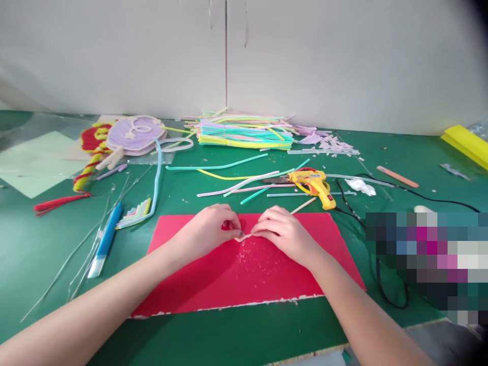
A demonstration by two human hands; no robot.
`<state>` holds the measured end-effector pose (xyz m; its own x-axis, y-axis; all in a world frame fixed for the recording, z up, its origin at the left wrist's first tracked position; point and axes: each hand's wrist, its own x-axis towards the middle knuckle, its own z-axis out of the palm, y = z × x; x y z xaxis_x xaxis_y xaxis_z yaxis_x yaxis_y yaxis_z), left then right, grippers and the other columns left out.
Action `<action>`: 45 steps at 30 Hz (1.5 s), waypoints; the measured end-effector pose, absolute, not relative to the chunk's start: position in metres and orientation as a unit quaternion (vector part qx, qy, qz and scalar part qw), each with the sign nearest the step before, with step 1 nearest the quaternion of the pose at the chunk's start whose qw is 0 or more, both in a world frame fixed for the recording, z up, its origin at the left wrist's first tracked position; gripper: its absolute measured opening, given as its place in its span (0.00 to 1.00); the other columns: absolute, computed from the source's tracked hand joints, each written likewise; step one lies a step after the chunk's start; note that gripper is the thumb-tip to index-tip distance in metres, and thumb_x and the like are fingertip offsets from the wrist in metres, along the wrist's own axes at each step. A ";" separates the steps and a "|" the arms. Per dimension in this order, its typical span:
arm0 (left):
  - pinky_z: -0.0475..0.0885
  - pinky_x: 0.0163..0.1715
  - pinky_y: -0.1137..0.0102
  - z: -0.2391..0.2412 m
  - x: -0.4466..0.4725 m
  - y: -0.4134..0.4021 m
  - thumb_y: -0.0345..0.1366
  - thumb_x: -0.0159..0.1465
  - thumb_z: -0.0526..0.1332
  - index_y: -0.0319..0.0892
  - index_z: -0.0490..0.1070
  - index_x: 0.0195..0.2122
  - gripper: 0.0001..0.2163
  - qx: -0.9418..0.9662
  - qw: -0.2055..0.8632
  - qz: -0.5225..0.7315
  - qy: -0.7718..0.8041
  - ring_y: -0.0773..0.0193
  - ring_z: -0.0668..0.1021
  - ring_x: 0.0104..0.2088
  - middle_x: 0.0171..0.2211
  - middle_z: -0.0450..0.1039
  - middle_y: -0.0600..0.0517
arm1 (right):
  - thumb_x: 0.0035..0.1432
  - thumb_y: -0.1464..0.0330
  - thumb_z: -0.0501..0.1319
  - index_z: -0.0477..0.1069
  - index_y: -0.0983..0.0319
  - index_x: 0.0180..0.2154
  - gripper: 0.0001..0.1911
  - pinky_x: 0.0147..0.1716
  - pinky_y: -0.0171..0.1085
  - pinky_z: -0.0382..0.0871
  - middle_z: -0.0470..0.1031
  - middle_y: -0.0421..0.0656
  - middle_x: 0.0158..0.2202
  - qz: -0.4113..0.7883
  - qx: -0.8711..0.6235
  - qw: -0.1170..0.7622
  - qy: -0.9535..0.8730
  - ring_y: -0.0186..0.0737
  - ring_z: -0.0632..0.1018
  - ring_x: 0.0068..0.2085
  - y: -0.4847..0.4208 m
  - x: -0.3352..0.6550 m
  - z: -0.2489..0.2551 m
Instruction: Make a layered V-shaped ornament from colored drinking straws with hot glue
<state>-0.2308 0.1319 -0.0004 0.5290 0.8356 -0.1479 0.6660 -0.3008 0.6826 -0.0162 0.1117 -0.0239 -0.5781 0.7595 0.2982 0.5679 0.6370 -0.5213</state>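
Note:
A pale cream pipe cleaner (246, 237) is pinched between both my hands, just above or on a red board (190, 284). My left hand (213, 226) has thumb and fingertips closed near its bent end. Close by on the right, my right hand (282, 231) grips the same strip, fingers pressed together. A pale length (304, 205) shows beyond my right hand; whether it is the same piece is hidden. Small white fibres (251, 256) are scattered on the board below my fingertips.
Behind the board lie a yellow glue gun (314, 185) with a black cord, loose pipe cleaners (217, 166) and a bundle of them (244, 134). On the left are a blue-handled tool (107, 241), thin wires, a striped piece (135, 213) and a purple round craft (135, 134).

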 end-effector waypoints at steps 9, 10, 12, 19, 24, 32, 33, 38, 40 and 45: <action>0.66 0.31 0.73 0.005 -0.237 0.133 0.41 0.63 0.53 0.45 0.76 0.30 0.13 0.794 0.342 0.116 0.489 0.67 0.73 0.30 0.32 0.72 0.53 | 0.62 0.67 0.55 0.76 0.60 0.34 0.10 0.39 0.38 0.63 0.73 0.42 0.32 0.195 -0.377 0.265 -0.866 0.37 0.70 0.38 0.112 -0.016 -0.026; 0.66 0.32 0.73 0.006 -0.238 0.132 0.41 0.63 0.54 0.45 0.76 0.30 0.13 0.794 0.339 0.124 0.488 0.66 0.74 0.31 0.32 0.72 0.53 | 0.62 0.67 0.56 0.76 0.60 0.34 0.10 0.39 0.38 0.63 0.73 0.42 0.32 0.193 -0.379 0.267 -0.865 0.37 0.70 0.38 0.112 -0.016 -0.026; 0.67 0.34 0.72 0.006 -0.242 0.129 0.40 0.63 0.55 0.46 0.76 0.33 0.11 0.790 0.338 0.147 0.490 0.66 0.74 0.33 0.34 0.72 0.53 | 0.61 0.67 0.56 0.76 0.60 0.34 0.10 0.38 0.38 0.64 0.73 0.42 0.32 0.189 -0.381 0.268 -0.864 0.37 0.70 0.38 0.112 -0.017 -0.026; 0.69 0.42 0.69 -0.007 -0.255 0.122 0.39 0.61 0.58 0.48 0.76 0.39 0.09 0.803 0.359 0.176 0.442 0.62 0.74 0.40 0.38 0.71 0.51 | 0.61 0.68 0.56 0.76 0.59 0.34 0.10 0.37 0.38 0.65 0.74 0.42 0.31 0.178 -0.381 0.268 -0.867 0.37 0.71 0.37 0.112 -0.018 -0.026; 0.69 0.42 0.70 -0.009 -0.258 0.124 0.36 0.61 0.58 0.48 0.76 0.38 0.08 0.807 0.371 0.174 0.425 0.63 0.74 0.39 0.39 0.70 0.52 | 0.61 0.67 0.56 0.76 0.59 0.34 0.10 0.38 0.38 0.64 0.74 0.42 0.32 0.186 -0.382 0.272 -0.863 0.37 0.70 0.37 0.111 -0.017 -0.027; 0.70 0.43 0.69 -0.010 -0.258 0.125 0.35 0.61 0.57 0.46 0.77 0.36 0.08 0.808 0.371 0.181 0.421 0.63 0.75 0.39 0.38 0.71 0.51 | 0.61 0.68 0.56 0.76 0.59 0.34 0.09 0.38 0.38 0.64 0.74 0.42 0.32 0.187 -0.381 0.279 -0.861 0.37 0.71 0.37 0.111 -0.018 -0.029; 0.70 0.43 0.69 -0.010 -0.258 0.125 0.35 0.61 0.57 0.46 0.77 0.36 0.08 0.808 0.371 0.181 0.420 0.63 0.75 0.39 0.38 0.71 0.51 | 0.61 0.67 0.56 0.76 0.59 0.34 0.09 0.38 0.38 0.65 0.74 0.42 0.32 0.186 -0.383 0.278 -0.861 0.37 0.71 0.37 0.111 -0.018 -0.028; 0.70 0.43 0.68 -0.012 -0.259 0.125 0.36 0.62 0.57 0.46 0.76 0.36 0.08 0.810 0.368 0.184 0.418 0.62 0.74 0.40 0.38 0.70 0.50 | 0.58 0.65 0.60 0.76 0.59 0.36 0.07 0.40 0.38 0.65 0.74 0.41 0.33 0.174 -0.390 0.291 -0.857 0.35 0.72 0.37 0.108 -0.022 -0.026; 0.70 0.43 0.68 -0.013 -0.259 0.125 0.37 0.62 0.57 0.47 0.76 0.36 0.08 0.810 0.367 0.187 0.417 0.62 0.74 0.40 0.39 0.70 0.51 | 0.58 0.65 0.60 0.75 0.58 0.36 0.07 0.40 0.38 0.64 0.74 0.40 0.33 0.164 -0.386 0.295 -0.859 0.35 0.72 0.37 0.106 -0.025 -0.026; 0.70 0.43 0.68 -0.013 -0.259 0.124 0.38 0.62 0.57 0.47 0.76 0.36 0.09 0.810 0.364 0.187 0.420 0.62 0.74 0.40 0.39 0.71 0.51 | 0.59 0.65 0.59 0.75 0.58 0.37 0.08 0.40 0.38 0.64 0.75 0.40 0.33 0.155 -0.379 0.289 -0.865 0.34 0.73 0.37 0.103 -0.031 -0.027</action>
<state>-0.2587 0.1243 -0.0131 0.5780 0.8160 -0.0022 0.5441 -0.3835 0.7462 -0.0310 0.1031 -0.0269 -0.5454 0.7459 0.3822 0.5669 0.6642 -0.4873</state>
